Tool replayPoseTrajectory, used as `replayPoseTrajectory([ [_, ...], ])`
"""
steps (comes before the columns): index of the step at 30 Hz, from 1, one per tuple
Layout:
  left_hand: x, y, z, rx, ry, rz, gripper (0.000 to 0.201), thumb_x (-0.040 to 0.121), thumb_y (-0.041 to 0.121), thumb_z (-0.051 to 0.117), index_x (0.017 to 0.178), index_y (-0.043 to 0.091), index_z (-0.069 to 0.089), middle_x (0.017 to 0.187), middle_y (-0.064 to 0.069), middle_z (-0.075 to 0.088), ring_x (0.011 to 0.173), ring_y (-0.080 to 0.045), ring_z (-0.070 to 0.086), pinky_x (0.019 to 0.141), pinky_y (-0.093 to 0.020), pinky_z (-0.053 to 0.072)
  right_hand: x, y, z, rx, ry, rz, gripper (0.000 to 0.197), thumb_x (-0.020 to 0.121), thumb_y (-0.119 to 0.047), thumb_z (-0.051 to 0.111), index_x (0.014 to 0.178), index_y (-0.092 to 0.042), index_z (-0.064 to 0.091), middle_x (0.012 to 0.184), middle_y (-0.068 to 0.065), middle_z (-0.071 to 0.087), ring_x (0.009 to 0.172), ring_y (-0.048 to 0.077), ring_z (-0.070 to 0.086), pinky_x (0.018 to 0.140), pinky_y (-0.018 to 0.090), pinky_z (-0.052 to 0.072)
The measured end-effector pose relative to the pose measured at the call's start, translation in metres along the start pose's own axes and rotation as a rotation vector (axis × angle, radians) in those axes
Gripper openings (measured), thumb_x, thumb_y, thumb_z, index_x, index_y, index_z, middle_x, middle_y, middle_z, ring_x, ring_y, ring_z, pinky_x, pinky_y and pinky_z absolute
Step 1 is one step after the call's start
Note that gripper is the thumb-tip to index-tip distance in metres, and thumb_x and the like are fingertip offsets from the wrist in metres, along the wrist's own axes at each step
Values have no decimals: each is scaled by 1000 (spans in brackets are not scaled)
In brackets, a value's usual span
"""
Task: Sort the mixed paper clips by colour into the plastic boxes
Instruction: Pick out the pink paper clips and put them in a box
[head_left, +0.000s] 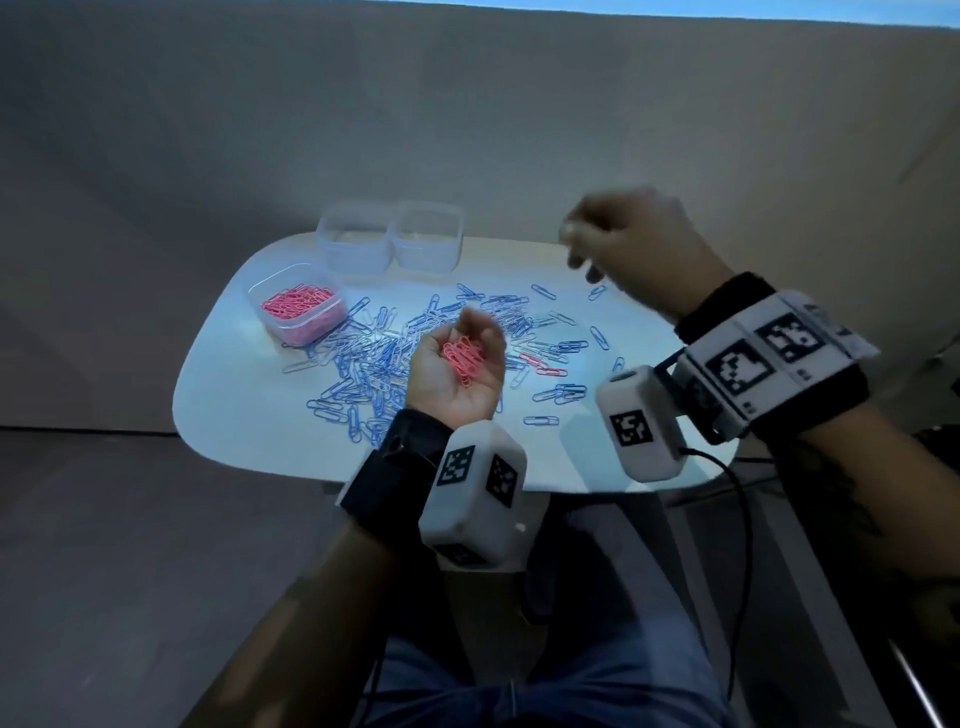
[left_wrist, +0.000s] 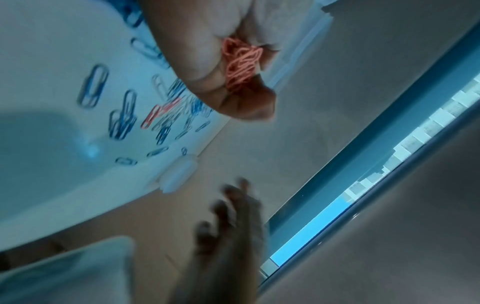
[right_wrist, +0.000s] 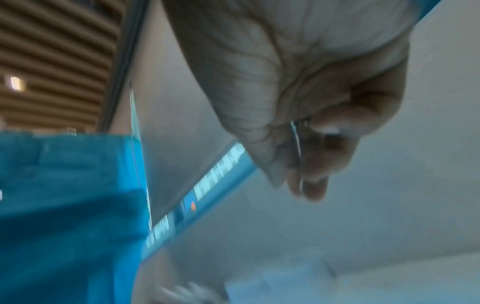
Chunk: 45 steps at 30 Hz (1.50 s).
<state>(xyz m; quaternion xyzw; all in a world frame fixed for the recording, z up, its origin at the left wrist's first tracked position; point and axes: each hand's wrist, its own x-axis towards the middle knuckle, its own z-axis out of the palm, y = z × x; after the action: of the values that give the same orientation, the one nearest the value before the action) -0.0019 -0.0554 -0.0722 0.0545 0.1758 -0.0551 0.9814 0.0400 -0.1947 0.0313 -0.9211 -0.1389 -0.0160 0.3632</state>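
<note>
Two hands up over the counter (head_left: 249, 415). Left hand (head_left: 457, 364) is palm-up above the loose pile, fingers curled into a cup, grip closed loosely round a bunch of pink clips (head_left: 464, 356) lying in the palm. Right hand (head_left: 634, 244) is raised higher, toward the far right edge, knuckles up, fingers pointing down and motion-blurred in the head view, so its grip is unreadable there. Right wrist view settles it: thumb and fingertips (right_wrist: 315, 185) pressed together on one thin clip (right_wrist: 296, 148) held edge-on; colour looks pale or bluish, can't tell for sure. Left wrist view shows the pink bunch (left_wrist: 240, 65) wedged between palm and curled fingers, the right hand (left_wrist: 233, 226) as a blur below it, and a couple of pink clips among the blue ones on the counter (left_wrist: 39, 41). Only the head view shows the boxes: pink-filled box (head_left: 298, 304) at the left of the pile, well left of the left hand; two clear boxes (head_left: 389, 236) side by side and touching at the far edge, contents not readable. Mixed blue and white clips (head_left: 384, 358) spread across the middle of the counter, under and around the left hand, with two loose pink clips (head_left: 543, 365) just right of it.
</note>
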Motion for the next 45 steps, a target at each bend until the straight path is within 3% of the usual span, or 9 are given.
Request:
replayPoseTrajectory([
  [5,-5,18,0,190,32,-61,27,67,5,39,41,11,43,36,6,33,24,-4,31,24,-19,22,3,45,47,-515,-534,47,14,81,-15,68,93,-9,67,74,1,58,68,15,55,69,23,39],
  [9,-12,18,3,236,10,-68,23,65,5,39,44,14,42,37,7,32,23,-5,29,24,-20,18,10,57,63,-557,-512,8,12,77,-19,72,83,-16,61,93,4,65,90,22,59,72,28,45],
  [15,-14,13,4,284,22,-74,26,66,6,39,41,14,43,36,7,31,23,-5,28,24,-19,17,11,64,62,-507,-566,37,19,81,-13,65,66,-17,55,81,3,60,80,17,54,67,25,41],
  [20,-15,12,1,302,43,-86,27,66,6,38,41,15,43,35,6,31,23,-6,28,23,-19,16,10,60,65,-459,-474,55,10,84,-14,61,76,-15,55,86,2,58,84,20,53,61,24,40],
  [26,-15,13,2,296,68,-71,27,65,5,38,40,14,42,35,6,31,22,-5,27,23,-19,16,16,52,78,-579,-487,85,21,78,-11,68,97,-3,66,97,12,70,92,26,65,80,36,54],
  [34,-17,23,-1,269,76,-51,26,66,6,38,41,14,42,35,6,30,22,-6,27,23,-19,16,17,38,54,-529,-558,128,16,81,-12,70,93,-6,60,70,3,55,52,9,43,50,18,37],
  [38,-17,20,1,276,73,-49,24,64,5,39,42,15,41,35,6,30,23,-6,27,24,-18,15,19,35,52,-499,-511,114,10,80,-10,70,87,-9,62,63,0,52,54,11,47,51,20,39],
  [42,-19,19,3,277,68,-46,25,65,6,39,43,15,41,36,7,30,23,-5,27,24,-16,14,22,41,69,-580,-445,78,13,78,-6,65,90,-3,65,90,11,68,83,27,64,66,30,49],
  [45,-20,20,5,277,68,-39,25,67,6,40,43,15,41,36,7,30,23,-5,27,23,-16,14,20,39,75,-667,-449,75,13,84,-4,55,95,-4,61,89,11,59,83,28,57,67,29,42],
])
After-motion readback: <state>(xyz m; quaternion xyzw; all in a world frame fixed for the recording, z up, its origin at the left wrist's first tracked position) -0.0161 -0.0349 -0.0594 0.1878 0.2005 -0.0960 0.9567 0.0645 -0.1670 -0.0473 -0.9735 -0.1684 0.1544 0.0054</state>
